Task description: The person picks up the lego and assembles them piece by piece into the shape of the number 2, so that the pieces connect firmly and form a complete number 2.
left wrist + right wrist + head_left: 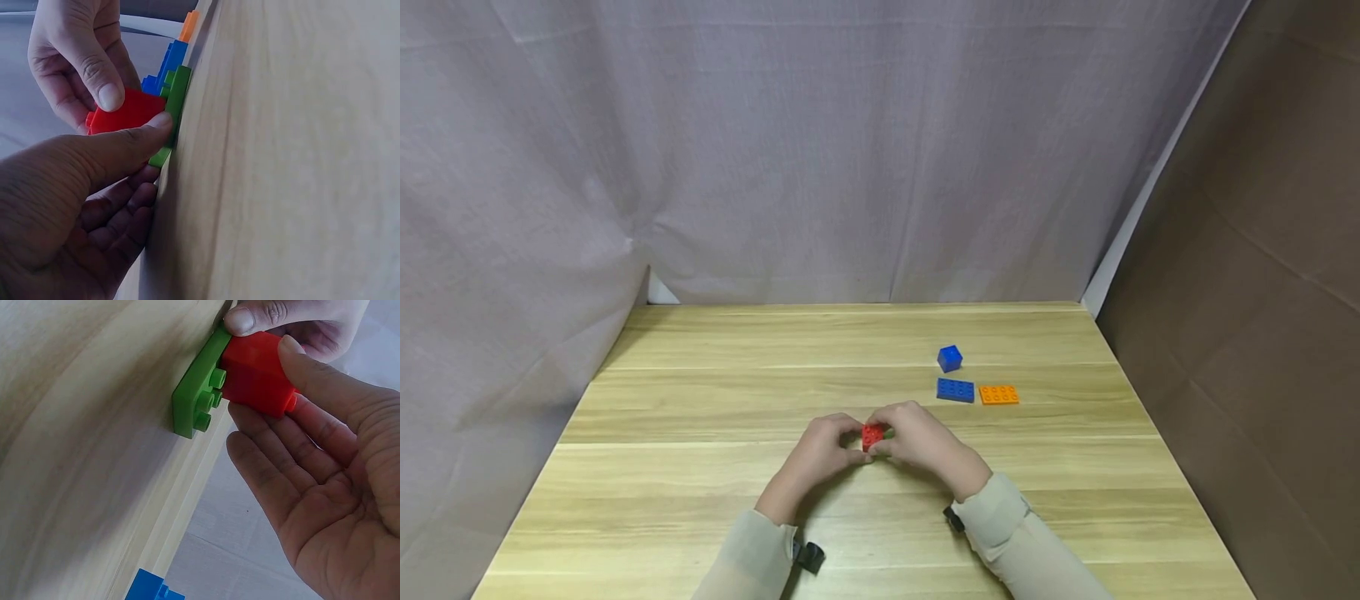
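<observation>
A red building brick (256, 372) stands on one part of a flat green building brick (195, 394), whose bare studs show beside it in the right wrist view. My right hand (917, 437) pinches the red brick between thumb and fingers. From the other side my left hand (822, 450) grips the green brick, its thumb lying along the foot of the red one in the left wrist view. The green brick lies flat, close over the wooden table. Both hands nearly meet around the two bricks, hiding most of the green one in the head view.
Beyond the right hand are a blue cube-shaped brick (950, 359), a flat blue brick (955, 390) and a flat orange brick (998, 395). Grey cloth (820, 167) hangs along the far edge of the wooden table (700, 400), and a brown panel (1247, 275) stands at the right.
</observation>
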Demonstrator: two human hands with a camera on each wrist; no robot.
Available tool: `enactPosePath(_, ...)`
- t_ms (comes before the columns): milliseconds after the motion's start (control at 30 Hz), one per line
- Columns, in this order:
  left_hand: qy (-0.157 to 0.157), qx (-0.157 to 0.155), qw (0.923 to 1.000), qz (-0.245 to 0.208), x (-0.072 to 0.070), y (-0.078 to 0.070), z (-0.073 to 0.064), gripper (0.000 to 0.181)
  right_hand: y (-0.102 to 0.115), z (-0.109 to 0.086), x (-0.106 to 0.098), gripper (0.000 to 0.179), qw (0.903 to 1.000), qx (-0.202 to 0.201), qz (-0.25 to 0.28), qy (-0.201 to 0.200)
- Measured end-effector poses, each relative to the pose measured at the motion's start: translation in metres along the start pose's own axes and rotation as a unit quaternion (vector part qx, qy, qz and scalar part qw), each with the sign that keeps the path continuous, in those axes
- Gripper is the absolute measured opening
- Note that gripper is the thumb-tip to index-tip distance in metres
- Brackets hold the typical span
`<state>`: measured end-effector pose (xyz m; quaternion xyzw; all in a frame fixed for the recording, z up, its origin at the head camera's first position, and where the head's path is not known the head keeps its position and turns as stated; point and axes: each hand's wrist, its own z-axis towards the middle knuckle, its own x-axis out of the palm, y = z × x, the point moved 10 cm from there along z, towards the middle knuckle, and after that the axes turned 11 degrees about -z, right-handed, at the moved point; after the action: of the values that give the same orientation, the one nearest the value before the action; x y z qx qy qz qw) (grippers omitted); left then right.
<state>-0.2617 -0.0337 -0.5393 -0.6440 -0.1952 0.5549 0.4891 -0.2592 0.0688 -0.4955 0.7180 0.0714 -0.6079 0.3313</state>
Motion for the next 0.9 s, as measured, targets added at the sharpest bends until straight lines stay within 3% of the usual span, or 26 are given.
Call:
enactPosePath(667,0.002,-0.013,0.9999,0.009,0.0007,0.0002,0.0000,0.031,0.0016,0.0002,-0.0014,0.027,1.0000,0.006,-0.001,0.004)
enactPosePath(900,-0.002,-0.001,1.0000,0.006,-0.0001,-0.0026,-0.0020,0.030,0.0015,0.0003,-0.0016,0.026,1.0000,0.008,-0.002,0.002)
